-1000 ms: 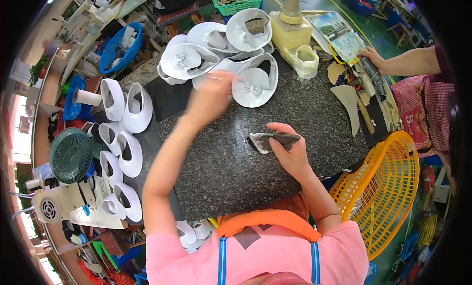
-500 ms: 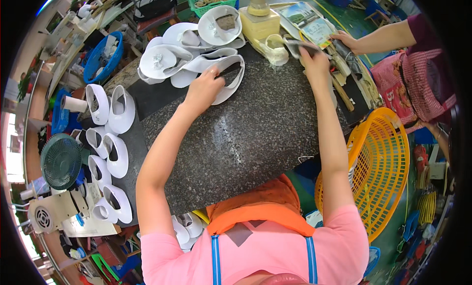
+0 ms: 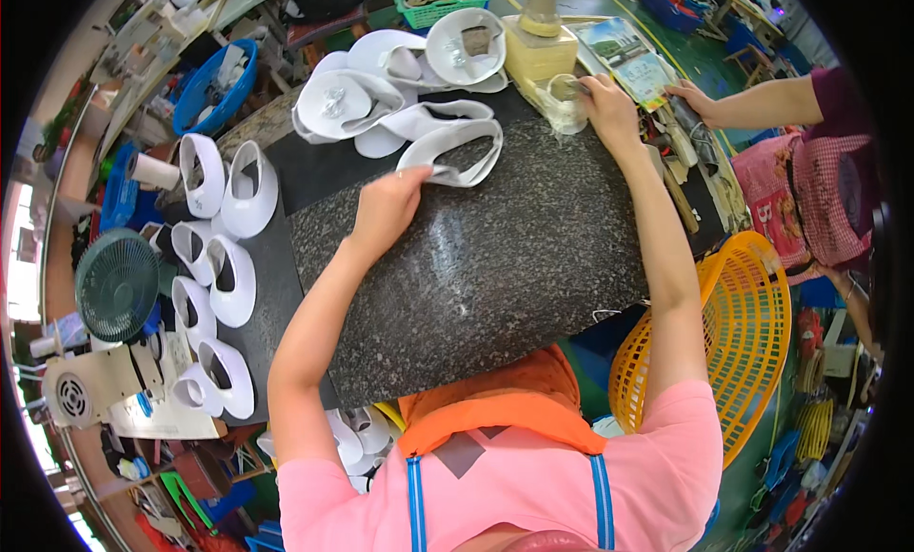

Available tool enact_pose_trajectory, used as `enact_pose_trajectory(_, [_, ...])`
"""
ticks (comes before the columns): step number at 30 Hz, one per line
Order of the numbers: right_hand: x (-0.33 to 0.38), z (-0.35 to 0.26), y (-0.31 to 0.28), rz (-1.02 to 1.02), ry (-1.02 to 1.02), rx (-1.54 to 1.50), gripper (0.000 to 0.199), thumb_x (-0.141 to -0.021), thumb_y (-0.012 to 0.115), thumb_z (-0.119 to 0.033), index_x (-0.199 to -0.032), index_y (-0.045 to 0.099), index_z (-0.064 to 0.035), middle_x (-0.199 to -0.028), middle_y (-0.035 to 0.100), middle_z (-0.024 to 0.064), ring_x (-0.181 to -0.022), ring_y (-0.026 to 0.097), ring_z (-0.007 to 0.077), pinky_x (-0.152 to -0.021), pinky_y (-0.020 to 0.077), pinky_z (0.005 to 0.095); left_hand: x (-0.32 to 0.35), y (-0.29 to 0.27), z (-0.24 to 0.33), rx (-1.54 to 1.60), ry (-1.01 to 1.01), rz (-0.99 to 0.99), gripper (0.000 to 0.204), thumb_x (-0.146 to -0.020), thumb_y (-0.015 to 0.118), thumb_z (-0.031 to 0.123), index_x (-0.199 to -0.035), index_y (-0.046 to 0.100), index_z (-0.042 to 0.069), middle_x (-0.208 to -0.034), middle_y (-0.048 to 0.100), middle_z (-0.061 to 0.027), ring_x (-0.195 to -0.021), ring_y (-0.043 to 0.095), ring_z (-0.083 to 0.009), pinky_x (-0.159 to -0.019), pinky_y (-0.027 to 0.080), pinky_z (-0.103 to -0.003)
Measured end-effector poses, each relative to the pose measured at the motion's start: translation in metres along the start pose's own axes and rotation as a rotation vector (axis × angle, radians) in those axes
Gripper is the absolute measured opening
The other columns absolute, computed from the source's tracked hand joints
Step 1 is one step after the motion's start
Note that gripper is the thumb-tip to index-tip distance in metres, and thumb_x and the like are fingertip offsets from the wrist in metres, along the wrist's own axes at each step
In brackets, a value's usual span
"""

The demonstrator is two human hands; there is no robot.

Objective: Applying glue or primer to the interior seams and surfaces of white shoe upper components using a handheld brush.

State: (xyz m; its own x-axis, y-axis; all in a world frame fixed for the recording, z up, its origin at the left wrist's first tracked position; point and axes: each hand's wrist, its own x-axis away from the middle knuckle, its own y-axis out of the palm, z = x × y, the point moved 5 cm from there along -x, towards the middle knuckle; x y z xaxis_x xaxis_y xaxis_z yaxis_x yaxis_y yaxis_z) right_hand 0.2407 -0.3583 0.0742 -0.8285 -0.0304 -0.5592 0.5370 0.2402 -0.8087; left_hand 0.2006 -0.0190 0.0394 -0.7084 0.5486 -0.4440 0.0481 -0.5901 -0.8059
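My left hand (image 3: 386, 209) pinches the near edge of a white shoe upper (image 3: 487, 157), an open loop resting on the dark speckled stone slab (image 3: 457, 257). More white shoe uppers (image 3: 333, 102) lie heaped just beyond it. At the far right of the slab, my right hand (image 3: 611, 114) is closed at the rim of a small glue-crusted pot (image 3: 564, 114). A bit of something dark shows at its fingertips; what it is I cannot make out. The pot stands against a yellowish block (image 3: 541, 49) with a post on top.
White uppers stand in rows (image 3: 231, 281) along the left edge, beside a green fan (image 3: 117, 285). A yellow plastic basket (image 3: 747, 333) is at my right. Another person's hand (image 3: 693, 102) touches tools by a booklet (image 3: 624, 61). Far off sits a green basket (image 3: 438, 1).
My left hand has shifted to the near edge of the white upper, which now lies apart from the heap. My right hand has brought a grey item over to the pot.
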Motion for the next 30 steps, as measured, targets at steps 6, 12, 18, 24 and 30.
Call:
enact_pose_trajectory(6, [0.005, -0.005, -0.008, -0.005, 0.049, -0.003, 0.022, -0.08, 0.055, -0.014, -0.1, 0.059, -0.0073, -0.092, 0.058, 0.0117, -0.083, 0.059, 0.0329, -0.071, 0.0467, 0.0414, -0.017, -0.067, -0.008, 0.309, -0.211, 0.436, 0.016, -0.084, 0.055, 0.005, -0.097, 0.065, 0.006, -0.081, 0.065, -0.0128, -0.071, 0.062, -0.0159, -0.065, 0.045, -0.025])
enact_pose_trajectory(12, [0.005, -0.009, -0.01, 0.02, 0.039, 0.004, 0.02, -0.083, 0.055, -0.017, -0.099, 0.061, -0.007, -0.09, 0.059, 0.0117, -0.081, 0.059, 0.0317, -0.068, 0.0469, 0.0396, -0.002, -0.096, -0.034, 0.59, -0.463, 0.496, 0.019, -0.088, 0.052, 0.006, -0.103, 0.059, -0.002, -0.09, 0.063, -0.0032, -0.081, 0.055, -0.0078, -0.075, 0.042, -0.022])
enact_pose_trajectory(18, [-0.004, -0.009, -0.01, 0.053, 0.067, -0.087, 0.021, -0.083, 0.056, -0.019, -0.098, 0.061, -0.0051, -0.092, 0.06, 0.0148, -0.081, 0.059, 0.0343, -0.068, 0.0466, 0.0408, -0.026, -0.084, -0.054, 0.917, -0.572, 0.304, 0.021, -0.087, 0.052, 0.007, -0.105, 0.057, -0.001, -0.093, 0.062, -0.0044, -0.082, 0.056, -0.01, -0.075, 0.043, -0.024])
enact_pose_trajectory(24, [-0.038, 0.037, 0.017, -0.13, 0.24, 0.112, 0.043, -0.077, 0.062, -0.039, -0.089, 0.063, 0.003, -0.082, 0.064, 0.0208, -0.082, 0.062, 0.0357, -0.071, 0.0471, 0.0418, -0.048, -0.078, -0.047, 1.068, -0.492, 0.344, 0.016, -0.087, 0.053, 0.007, -0.101, 0.056, 0.0, -0.092, 0.06, -0.0039, -0.082, 0.055, -0.0097, -0.074, 0.043, -0.024])
enact_pose_trajectory(30, [-0.018, -0.09, -0.018, -0.453, 0.259, -0.061, 0.045, -0.076, 0.064, -0.045, -0.088, 0.061, -0.0019, -0.083, 0.063, 0.0158, -0.074, 0.062, 0.0311, -0.066, 0.0478, 0.0442, -0.06, -0.081, -0.049, 1.151, -0.568, 0.44, 0.017, -0.089, 0.049, 0.004, -0.104, 0.054, -0.001, -0.095, 0.06, -0.0061, -0.085, 0.055, -0.0115, -0.078, 0.044, -0.026])
